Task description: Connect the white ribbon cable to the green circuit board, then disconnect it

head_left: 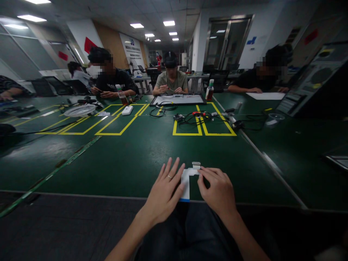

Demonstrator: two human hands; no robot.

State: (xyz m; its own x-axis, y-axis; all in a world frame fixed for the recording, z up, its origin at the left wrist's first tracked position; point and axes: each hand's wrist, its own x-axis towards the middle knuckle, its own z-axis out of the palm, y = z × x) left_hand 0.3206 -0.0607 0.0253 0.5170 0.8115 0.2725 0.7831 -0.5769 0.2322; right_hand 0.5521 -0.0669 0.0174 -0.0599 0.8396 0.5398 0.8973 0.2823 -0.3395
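A white flat ribbon cable (pixel 186 185) lies on the green table near its front edge. It bends to the right and carries a small silvery connector (pixel 196 164) at the far end; the near end has a blue strip. My left hand (pixel 164 194), with a ring on one finger, lies flat with fingers stretched out along the cable's left side, touching it. Thumb and fingertips of my right hand (pixel 219 188) pinch together at the cable's bend, just below the connector. Part of the cable is hidden under my fingers.
Ahead on the green table (pixel 130 156) are yellow tape outlines, tangled black cables (pixel 187 117), a white fan grille (pixel 80 110) and bottles (pixel 209 90). A computer case (pixel 315 81) stands at right. Several people sit across the table, one behind a flat panel (pixel 178 99).
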